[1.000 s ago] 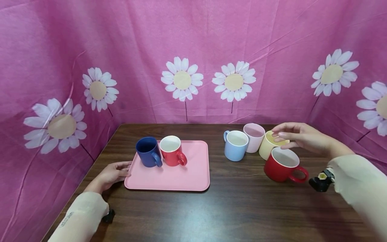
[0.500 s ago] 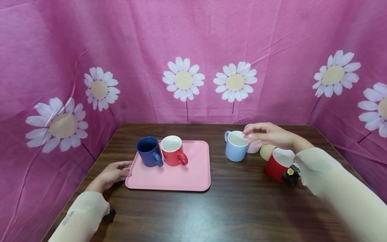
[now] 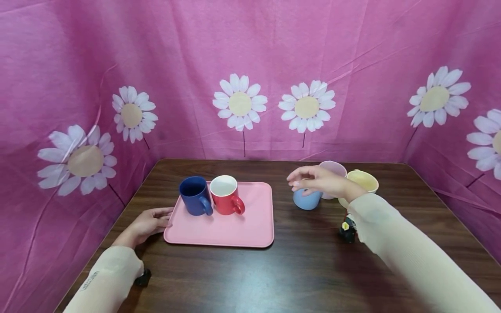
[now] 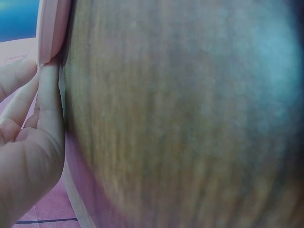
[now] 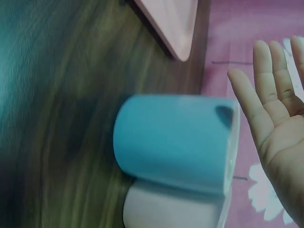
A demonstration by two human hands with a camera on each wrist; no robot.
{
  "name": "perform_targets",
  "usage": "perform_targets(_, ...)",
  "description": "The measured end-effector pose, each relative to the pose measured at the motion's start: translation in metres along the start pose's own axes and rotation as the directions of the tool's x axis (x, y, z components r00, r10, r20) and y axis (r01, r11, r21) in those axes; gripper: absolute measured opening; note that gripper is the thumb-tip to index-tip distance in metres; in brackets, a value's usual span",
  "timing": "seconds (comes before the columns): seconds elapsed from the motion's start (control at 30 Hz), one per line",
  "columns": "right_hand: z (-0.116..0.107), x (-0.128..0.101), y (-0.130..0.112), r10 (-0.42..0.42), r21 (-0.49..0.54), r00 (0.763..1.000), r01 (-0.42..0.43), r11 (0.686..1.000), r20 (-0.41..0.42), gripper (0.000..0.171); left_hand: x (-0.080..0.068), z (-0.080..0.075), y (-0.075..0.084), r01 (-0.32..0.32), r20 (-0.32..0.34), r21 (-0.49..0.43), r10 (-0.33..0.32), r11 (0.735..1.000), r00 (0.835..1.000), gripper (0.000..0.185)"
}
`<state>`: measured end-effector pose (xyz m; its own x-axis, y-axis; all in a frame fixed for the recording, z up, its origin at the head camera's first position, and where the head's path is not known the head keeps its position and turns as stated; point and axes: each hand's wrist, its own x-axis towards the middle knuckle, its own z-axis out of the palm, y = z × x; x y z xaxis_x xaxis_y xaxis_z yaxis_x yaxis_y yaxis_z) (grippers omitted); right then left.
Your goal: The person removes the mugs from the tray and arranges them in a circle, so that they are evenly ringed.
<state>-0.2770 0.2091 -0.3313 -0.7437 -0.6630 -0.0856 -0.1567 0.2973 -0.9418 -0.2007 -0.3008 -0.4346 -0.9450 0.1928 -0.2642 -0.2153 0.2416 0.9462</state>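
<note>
My right hand (image 3: 313,181) hovers open just over the rim of a light blue mug (image 3: 306,201) standing on the dark wooden table (image 3: 305,269). The right wrist view shows the straight fingers (image 5: 266,85) clear of the blue mug (image 5: 175,142), with a pale pink mug (image 5: 171,209) touching it. My left hand (image 3: 150,219) lies flat on the table, its fingertips (image 4: 45,95) against the left edge of a pink tray (image 3: 235,228). A navy mug (image 3: 194,195) and a red mug (image 3: 226,195) stand side by side at the tray's back left.
The pale pink mug (image 3: 333,167) and a yellow mug (image 3: 363,181) stand behind my right hand. My right forearm (image 3: 399,248) hides the table in front of the yellow mug. Pink daisy-print cloth (image 3: 250,78) walls the table on three sides.
My right hand has moved left from above the yellow mug to above the light blue mug. Its forearm now covers the red mug on the table. The left hand has stayed put.
</note>
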Motion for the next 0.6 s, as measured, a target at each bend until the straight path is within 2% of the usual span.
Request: perform_targets(0.6, 0.061, 0.047, 0.024, -0.068, 0.052, 0.997, 0.066, 0.996, 0.037, 0.042, 0.001, -0.001, -0.002, -0.022, 0.014, 0.006, 0.022, 1.0, 1.0, 0.062)
